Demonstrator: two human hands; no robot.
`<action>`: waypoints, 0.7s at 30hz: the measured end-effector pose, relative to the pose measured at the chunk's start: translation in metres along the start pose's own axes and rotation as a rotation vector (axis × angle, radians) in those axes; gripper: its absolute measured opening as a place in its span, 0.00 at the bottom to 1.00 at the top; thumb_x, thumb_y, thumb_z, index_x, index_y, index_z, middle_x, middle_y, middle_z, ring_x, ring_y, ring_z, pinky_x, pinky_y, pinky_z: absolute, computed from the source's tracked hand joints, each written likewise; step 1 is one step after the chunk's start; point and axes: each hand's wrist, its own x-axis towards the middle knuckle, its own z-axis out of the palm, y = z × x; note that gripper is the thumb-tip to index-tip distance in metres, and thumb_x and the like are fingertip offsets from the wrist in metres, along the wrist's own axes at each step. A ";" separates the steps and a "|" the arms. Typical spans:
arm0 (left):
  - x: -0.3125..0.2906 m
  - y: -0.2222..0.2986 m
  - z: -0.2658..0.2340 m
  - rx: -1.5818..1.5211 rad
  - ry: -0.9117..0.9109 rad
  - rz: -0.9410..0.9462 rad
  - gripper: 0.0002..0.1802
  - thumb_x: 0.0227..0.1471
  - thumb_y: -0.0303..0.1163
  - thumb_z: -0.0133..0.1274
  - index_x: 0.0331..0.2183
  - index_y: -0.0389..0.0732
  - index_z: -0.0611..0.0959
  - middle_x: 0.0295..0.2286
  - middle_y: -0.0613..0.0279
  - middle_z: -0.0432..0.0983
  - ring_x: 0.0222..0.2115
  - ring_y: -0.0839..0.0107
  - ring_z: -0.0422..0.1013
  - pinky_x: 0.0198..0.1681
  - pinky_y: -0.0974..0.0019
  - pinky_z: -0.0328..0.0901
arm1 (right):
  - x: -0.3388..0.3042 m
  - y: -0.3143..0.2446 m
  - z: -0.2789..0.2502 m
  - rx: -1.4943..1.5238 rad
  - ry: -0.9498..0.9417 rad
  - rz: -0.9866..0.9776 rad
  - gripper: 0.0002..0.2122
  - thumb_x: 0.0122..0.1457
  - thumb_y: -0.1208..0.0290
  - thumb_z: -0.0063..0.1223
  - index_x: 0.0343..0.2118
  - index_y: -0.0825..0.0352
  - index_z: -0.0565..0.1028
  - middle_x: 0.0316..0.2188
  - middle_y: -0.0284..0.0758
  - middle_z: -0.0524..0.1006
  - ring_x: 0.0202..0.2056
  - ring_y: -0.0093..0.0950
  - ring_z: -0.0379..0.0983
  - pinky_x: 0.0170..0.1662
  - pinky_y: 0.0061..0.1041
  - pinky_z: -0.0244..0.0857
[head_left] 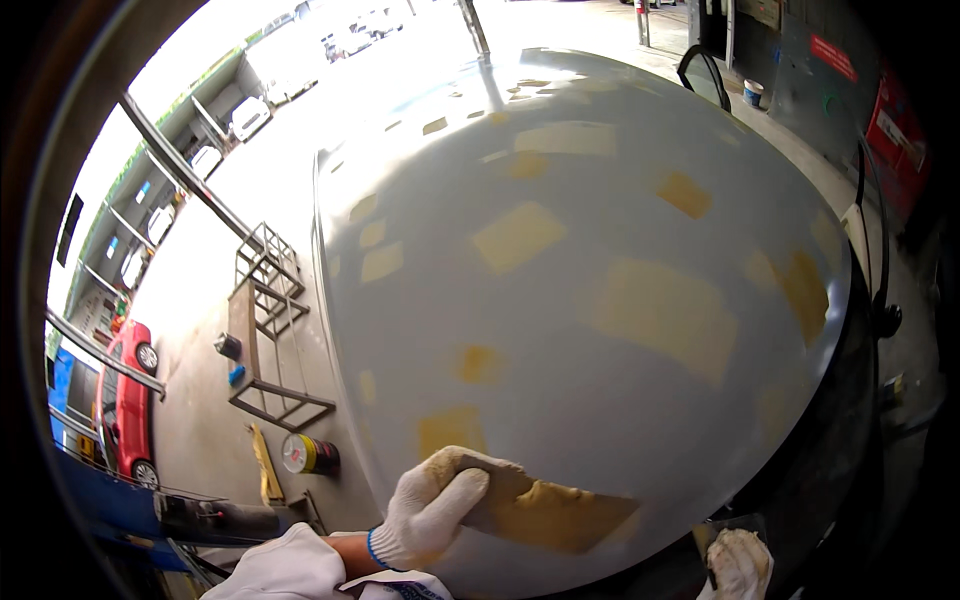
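Gripping the L end of a flat plate (590,518) smeared w/ tan filler (550,500), the L hand (430,508) has its fingers curled tight & thumb pressed on the plate's face. White glove w/ blue cuff trim, pale sleeve (285,570) behind. Plate sits near the near edge of a big curved grey panel (560,310), its free end pointing R; can't tell if it touches the panel.

R hand (738,567), also in a white glove, is at the bottom of view, just off the panel's near R edge. It's clenched round a small flat spreader (750,522), partly hidden by the fingers.

Panel has lots of yellow/tan patches: a big pale one (665,315) R of centre, a darker one (804,298) by the R edge, another (450,430) just beyond the L hand, plus smaller ones toward the far edge.

Off the panel's L edge, on the floor (190,400): metal-framed bench (243,330) w/ a small dark can (228,346) on top, a round tin (310,455) near its near end, & a red car (125,405) farther L. Past the panel's far R side: a white bucket (752,93) by a grey wall.
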 end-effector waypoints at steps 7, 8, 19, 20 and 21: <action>-0.002 0.017 -0.102 -0.296 0.087 0.076 0.11 0.56 0.23 0.41 0.40 0.29 0.74 0.40 0.47 0.76 0.41 0.64 0.73 0.49 0.62 0.67 | 0.112 -0.092 0.049 0.033 -0.180 -0.090 0.12 0.50 0.89 0.51 0.37 0.70 0.74 0.39 0.42 0.76 0.46 0.38 0.72 0.50 0.39 0.68; -0.002 0.016 -0.117 -0.335 0.138 0.098 0.11 0.56 0.23 0.42 0.40 0.29 0.74 0.39 0.46 0.76 0.41 0.63 0.73 0.48 0.60 0.67 | 0.131 -0.109 0.075 0.090 -0.133 -0.103 0.14 0.41 0.91 0.54 0.33 0.71 0.78 0.36 0.42 0.78 0.42 0.37 0.73 0.48 0.31 0.67; 0.020 0.011 -0.237 -0.300 0.622 0.145 0.08 0.58 0.32 0.41 0.37 0.37 0.70 0.26 0.60 0.72 0.26 0.70 0.72 0.30 0.66 0.69 | 0.256 -0.180 0.261 -0.050 -0.256 -0.457 0.14 0.47 0.81 0.54 0.38 0.60 0.80 0.39 0.30 0.80 0.42 0.29 0.76 0.46 0.31 0.66; 0.023 0.005 -0.244 -0.282 0.723 0.151 0.09 0.59 0.32 0.42 0.38 0.37 0.70 0.26 0.60 0.72 0.27 0.69 0.72 0.30 0.65 0.70 | 0.262 -0.183 0.273 -0.069 -0.259 -0.448 0.14 0.47 0.81 0.54 0.38 0.60 0.80 0.39 0.30 0.80 0.42 0.29 0.75 0.46 0.31 0.66; 0.027 0.005 -0.250 -0.327 0.706 0.166 0.09 0.60 0.32 0.42 0.39 0.37 0.70 0.26 0.60 0.72 0.26 0.68 0.72 0.30 0.64 0.70 | 0.268 -0.185 0.285 -0.087 -0.247 -0.461 0.14 0.48 0.79 0.53 0.38 0.60 0.80 0.39 0.29 0.80 0.42 0.29 0.75 0.47 0.30 0.65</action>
